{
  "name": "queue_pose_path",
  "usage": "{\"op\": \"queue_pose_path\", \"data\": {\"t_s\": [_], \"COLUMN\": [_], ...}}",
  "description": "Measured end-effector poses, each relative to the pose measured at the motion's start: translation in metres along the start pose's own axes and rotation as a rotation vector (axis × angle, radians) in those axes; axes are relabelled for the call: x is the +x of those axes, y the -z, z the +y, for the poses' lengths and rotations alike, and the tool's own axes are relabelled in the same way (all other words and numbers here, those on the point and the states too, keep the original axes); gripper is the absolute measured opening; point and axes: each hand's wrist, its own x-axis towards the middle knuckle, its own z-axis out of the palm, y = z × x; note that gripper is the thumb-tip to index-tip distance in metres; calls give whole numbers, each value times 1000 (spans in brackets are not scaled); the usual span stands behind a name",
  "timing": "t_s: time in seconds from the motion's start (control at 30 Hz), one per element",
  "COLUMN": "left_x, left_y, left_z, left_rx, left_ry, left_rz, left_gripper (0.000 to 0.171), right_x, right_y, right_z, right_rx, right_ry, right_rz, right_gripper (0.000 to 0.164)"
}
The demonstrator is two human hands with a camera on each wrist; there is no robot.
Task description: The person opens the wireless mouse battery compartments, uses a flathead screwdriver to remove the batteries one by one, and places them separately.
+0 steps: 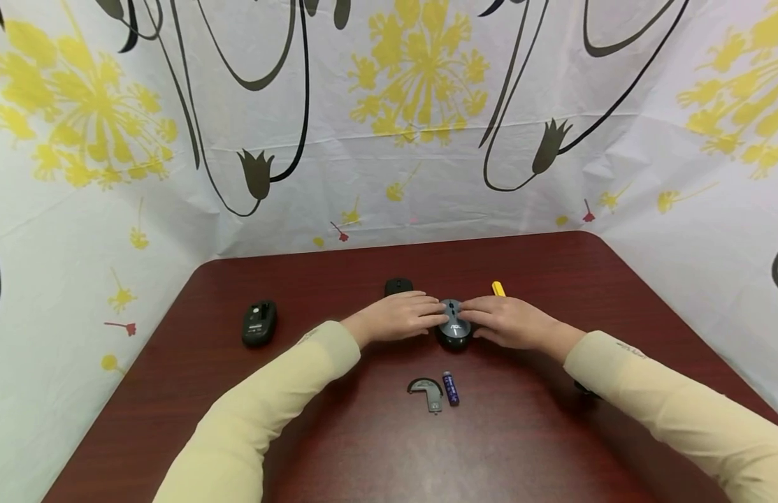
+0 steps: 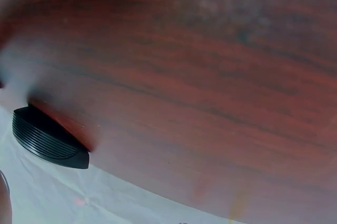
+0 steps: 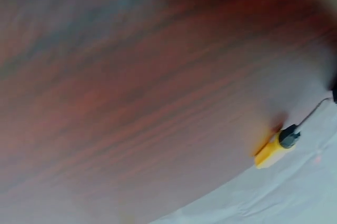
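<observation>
A grey-and-black computer mouse point(image 1: 454, 335) lies on the table between both hands. My left hand point(image 1: 398, 318) touches its left side with fairly straight fingertips. From the other side my right hand point(image 1: 514, 323) rests its fingertips on the mouse's right edge, fingers extended. Nearer to me lie a grey curved battery cover point(image 1: 434, 398) and a blue battery point(image 1: 450, 388), side by side. Neither wrist view shows the fingers at the mouse clearly.
Behind my left hand sits a black mouse point(image 1: 398, 286), its ribbed side point(image 2: 50, 142) visible in the left wrist view. Another black mouse point(image 1: 259, 323) lies underside up at the left. A yellow-handled screwdriver point(image 3: 271, 153) is behind my right hand. Patterned white cloth point(image 1: 426, 202) surrounds the table.
</observation>
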Motion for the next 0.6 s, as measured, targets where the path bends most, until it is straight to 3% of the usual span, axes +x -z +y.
{"op": "queue_pose_path", "data": {"t_s": [0.33, 0.6], "left_x": [3, 4], "left_y": [-4, -10], "left_z": [1, 0], "left_rx": [-3, 25], "left_ry": [-51, -92], "left_rz": [-15, 55], "left_gripper": [44, 42], "right_x": [-3, -3], "right_y": [-6, -7], "right_z": [10, 14], "right_rx": [-88, -163], "right_ry": [178, 251], "right_rz": [35, 9], "right_gripper": [44, 30]}}
